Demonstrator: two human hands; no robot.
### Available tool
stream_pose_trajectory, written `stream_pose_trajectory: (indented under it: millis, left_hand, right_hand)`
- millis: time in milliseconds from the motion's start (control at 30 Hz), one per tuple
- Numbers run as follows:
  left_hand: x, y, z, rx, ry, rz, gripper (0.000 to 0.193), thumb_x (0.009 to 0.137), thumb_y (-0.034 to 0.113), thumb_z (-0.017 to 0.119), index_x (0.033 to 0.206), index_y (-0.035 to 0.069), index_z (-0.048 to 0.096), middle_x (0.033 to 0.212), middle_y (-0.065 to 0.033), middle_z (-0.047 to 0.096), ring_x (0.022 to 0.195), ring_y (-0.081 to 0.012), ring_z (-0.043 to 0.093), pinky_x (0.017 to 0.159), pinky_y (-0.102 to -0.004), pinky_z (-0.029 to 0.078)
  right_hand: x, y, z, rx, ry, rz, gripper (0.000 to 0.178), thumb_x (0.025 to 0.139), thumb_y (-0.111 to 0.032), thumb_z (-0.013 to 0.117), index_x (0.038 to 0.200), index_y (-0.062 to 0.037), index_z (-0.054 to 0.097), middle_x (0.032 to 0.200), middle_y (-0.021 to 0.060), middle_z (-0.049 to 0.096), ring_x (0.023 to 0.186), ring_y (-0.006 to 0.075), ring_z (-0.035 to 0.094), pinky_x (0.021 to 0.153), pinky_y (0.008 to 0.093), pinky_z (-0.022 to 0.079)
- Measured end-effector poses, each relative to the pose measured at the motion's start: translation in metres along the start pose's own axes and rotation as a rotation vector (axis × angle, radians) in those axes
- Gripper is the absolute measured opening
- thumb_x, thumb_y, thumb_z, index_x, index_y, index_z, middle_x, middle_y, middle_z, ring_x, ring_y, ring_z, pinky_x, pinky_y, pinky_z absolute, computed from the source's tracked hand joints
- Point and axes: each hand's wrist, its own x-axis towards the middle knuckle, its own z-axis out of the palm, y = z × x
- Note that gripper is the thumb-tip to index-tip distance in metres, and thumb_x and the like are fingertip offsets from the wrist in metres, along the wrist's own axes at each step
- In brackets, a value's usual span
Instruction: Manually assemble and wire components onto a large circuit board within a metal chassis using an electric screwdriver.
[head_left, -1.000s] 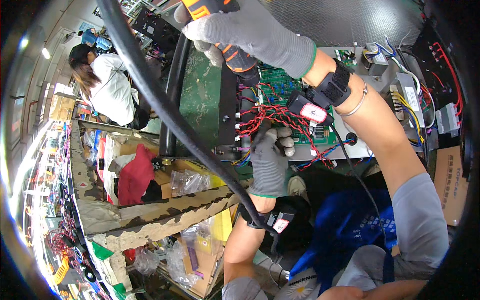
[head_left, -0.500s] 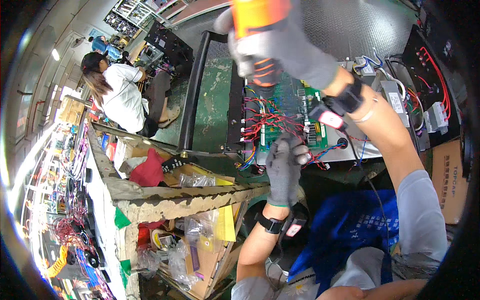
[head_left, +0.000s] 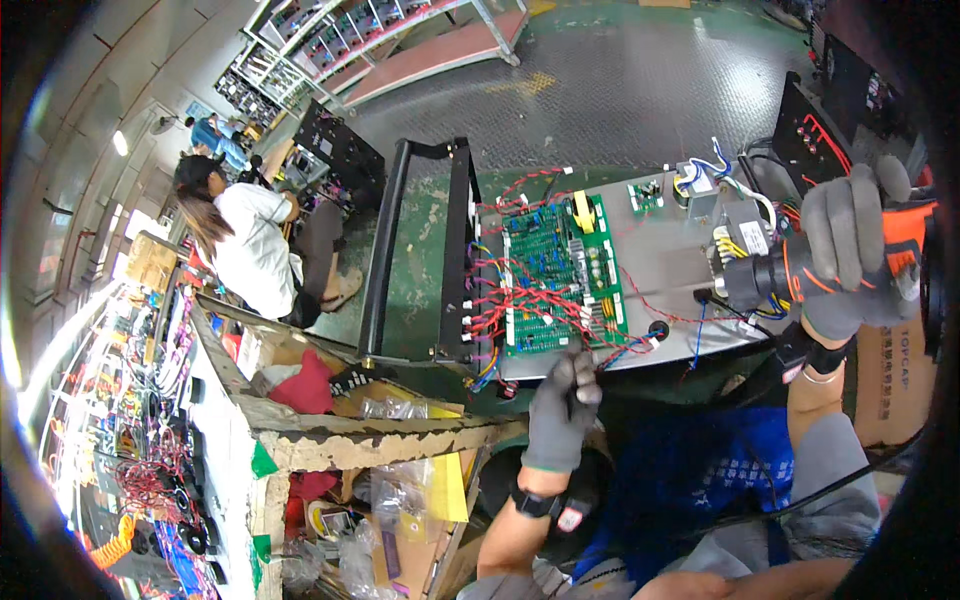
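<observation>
Power drill [head_left: 797, 272], orange and black, sits in our gloved right hand [head_left: 845, 250] at the right of the scene, fingers wrapped around it, its dark chuck pointing left over the right part of the metal plate [head_left: 670, 250]. Our gloved left hand [head_left: 562, 410] is just beside the near edge of the green circuit board [head_left: 530, 250], fingers curled; we cannot tell whether they pinch anything. The circuit board lies on the plate's left part, beyond our left hand and well left of the drill, with red-and-black wires [head_left: 520, 300] crossing it.
</observation>
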Motion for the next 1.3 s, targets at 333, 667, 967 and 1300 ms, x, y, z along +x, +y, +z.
stream_pose_trajectory:
  millis: [333,667,967,1300]
  left_hand:
    - [-0.074,-0.049,-0.003,0.254,0.100,-0.287,0.032,0.100,0.035,0.062,0.116,0.008,0.054,0.092,0.0009,0.047,0.076,-0.0066,0.044,0.055,-0.0155,0.038]
    - [0.033,-0.041,0.053,0.574,-0.151,-0.145,0.033,0.099,0.025,0.064,0.124,0.005,0.058,0.092,0.0019,0.059,0.067,-0.0035,0.050,0.053,-0.0178,0.038]
    - [0.014,-0.011,0.024,0.610,-0.118,-0.269,0.025,0.102,0.036,0.057,0.110,0.012,0.058,0.086,0.0040,0.053,0.067,-0.0051,0.048,0.057,-0.0194,0.041]
    - [0.045,0.033,-0.003,0.741,0.198,-0.494,0.034,0.098,0.053,0.057,0.100,0.019,0.058,0.075,0.0105,0.050,0.063,-0.0034,0.049,0.056,-0.0230,0.039]
  right_hand:
    - [0.003,-0.022,-0.008,0.411,-0.148,0.097,0.068,0.068,0.012,0.074,0.129,0.0131,0.042,0.060,0.0077,0.058,0.045,0.0153,0.061,0.045,0.0264,0.058]
    - [-0.015,-0.017,0.025,0.364,0.173,0.092,0.063,0.074,-0.006,0.074,0.128,0.0063,0.044,0.067,0.0079,0.058,0.053,0.0166,0.060,0.051,0.0305,0.055]
    - [-0.025,0.002,0.047,0.352,0.246,0.156,0.061,0.079,-0.022,0.075,0.127,0.0002,0.046,0.073,0.0080,0.058,0.060,0.0178,0.059,0.057,0.0343,0.053]
    - [-0.029,-0.023,0.056,0.129,0.178,0.186,0.056,0.084,-0.032,0.074,0.124,-0.0059,0.044,0.078,0.0071,0.059,0.064,0.0188,0.058,0.063,0.0371,0.051]
